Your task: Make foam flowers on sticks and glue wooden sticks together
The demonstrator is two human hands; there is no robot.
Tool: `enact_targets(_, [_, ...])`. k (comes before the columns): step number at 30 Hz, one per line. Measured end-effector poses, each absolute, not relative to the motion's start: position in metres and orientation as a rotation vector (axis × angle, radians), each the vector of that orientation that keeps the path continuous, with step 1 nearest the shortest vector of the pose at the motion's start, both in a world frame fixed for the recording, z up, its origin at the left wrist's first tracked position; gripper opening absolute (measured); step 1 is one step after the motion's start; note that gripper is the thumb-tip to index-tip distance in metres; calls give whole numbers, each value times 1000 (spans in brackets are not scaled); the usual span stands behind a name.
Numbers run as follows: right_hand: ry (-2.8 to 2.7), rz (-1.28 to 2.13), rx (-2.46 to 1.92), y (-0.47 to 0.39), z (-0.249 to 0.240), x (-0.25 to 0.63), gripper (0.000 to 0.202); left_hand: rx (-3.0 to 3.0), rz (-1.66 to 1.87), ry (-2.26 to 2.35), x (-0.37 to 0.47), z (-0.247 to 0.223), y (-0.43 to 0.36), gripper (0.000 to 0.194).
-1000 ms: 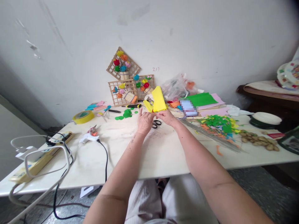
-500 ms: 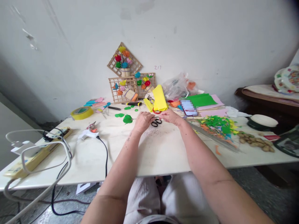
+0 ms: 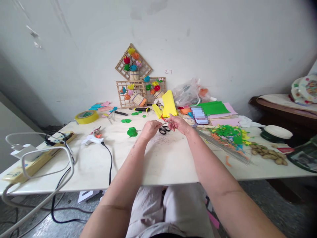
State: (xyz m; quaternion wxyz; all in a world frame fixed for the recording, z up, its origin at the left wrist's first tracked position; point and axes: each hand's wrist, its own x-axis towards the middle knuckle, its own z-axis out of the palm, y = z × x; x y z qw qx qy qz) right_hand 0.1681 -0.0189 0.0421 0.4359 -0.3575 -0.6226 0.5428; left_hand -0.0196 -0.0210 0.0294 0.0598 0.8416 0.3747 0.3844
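Note:
A green paper flower (image 3: 132,132) on a thin stem sticks out to the left of my left hand (image 3: 150,129), which is closed around the stem. My right hand (image 3: 178,124) pinches the thin strand coming out of the left hand's other side, probably the same stem; its tip is too small to make out. Just under the gap between both hands lie black-handled scissors (image 3: 163,129) on the table. Folded yellow crepe paper (image 3: 169,103) stands right behind my fingers, beside a small red ring-shaped thing (image 3: 163,117) partly hidden by my right hand.
At left are a glue gun (image 3: 94,139), a tape roll (image 3: 86,117) and a power strip (image 3: 37,162) with loose cables. Bamboo lattice frames (image 3: 131,94) with paper flowers lean on the wall. At right lie wires (image 3: 223,144), paper scraps (image 3: 229,134) and peanuts (image 3: 268,153).
My left hand and the green flower have shifted slightly left and down. The right hand's fingers have turned and spread a little. The view has tilted slightly.

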Motion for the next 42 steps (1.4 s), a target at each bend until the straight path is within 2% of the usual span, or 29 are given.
enact_targets(4, [-1486, 1347, -817, -17, 39, 157, 35, 2448, 1187, 1177, -22, 28, -20, 26])
enact_targets(10, [-1237, 1352, -797, -11, 31, 143, 36, 2463, 1207, 1254, -22, 28, -20, 32])
enact_targets(17, [-1242, 1255, -764, -12, 29, 142, 33, 2303, 1075, 1511, -17, 37, -28, 33])
enact_targets(29, [-1309, 1212, -739, -25, 42, 140, 34, 2055, 1107, 1111, -22, 48, -35, 39])
enact_targets(42, [-1250, 1189, -706, -24, 40, 135, 34, 1947, 1201, 1176, -18, 44, -32, 42])
